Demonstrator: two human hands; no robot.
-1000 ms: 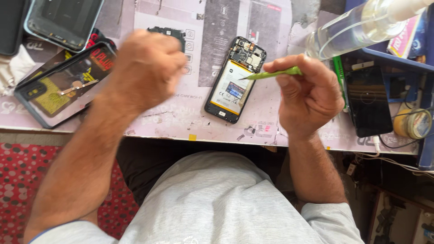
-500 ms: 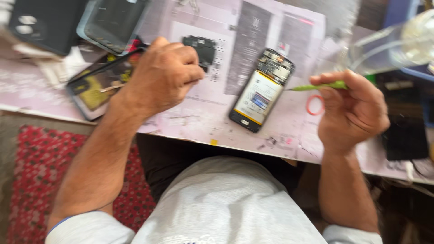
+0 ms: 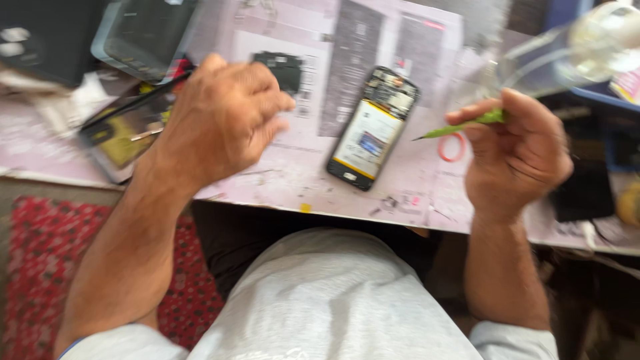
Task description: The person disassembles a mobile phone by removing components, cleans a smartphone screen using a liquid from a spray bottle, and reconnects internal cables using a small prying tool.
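Green plastic pry tool [image 3: 460,127] sits pinched in the right hand [image 3: 517,157], tip near the opened black smartphone [image 3: 375,127] lying on the pale work mat [image 3: 287,180]; the left hand [image 3: 220,120], loosely curled and holding nothing visible, hovers beside a small black phone part [image 3: 283,70].

The right hand [image 3: 517,157] has pulled back from the opened phone [image 3: 373,127]. A second ago the tip of its green tool [image 3: 460,127] touched the top of the phone. Now the tip hangs in the air at the phone's 3 o'clock side, apart from it. The left hand [image 3: 217,117] has slid toward 1 o'clock, and its fingertips now sit just beside the small black phone part [image 3: 283,70] on the mat. The head has turned too, so the phone with the yellow inside [image 3: 123,137] now peeks out at 9 o'clock of the left hand.
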